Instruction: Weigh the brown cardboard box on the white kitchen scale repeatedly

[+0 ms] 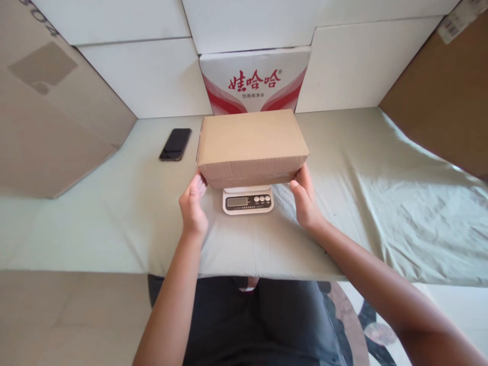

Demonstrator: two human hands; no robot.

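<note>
A closed brown cardboard box (253, 140) is held between my two hands, over a white digital kitchen scale (248, 202). My left hand (193, 206) grips its lower left corner, the fingers reaching behind and partly hidden. At the lower right corner, my right hand (305, 198) holds it with the thumb in front and the other fingers mostly out of sight. Only the front of the scale shows, with its display and buttons; the box covers its platform. Whether the box rests on the platform or hangs just above it, I cannot tell.
A black smartphone (176, 144) lies left of the box on the green cloth (160, 218). Behind stands a white and red carton (257, 81) against white panels (148, 76). Large cardboard boxes flank the table at left (57, 127) and right (446, 96).
</note>
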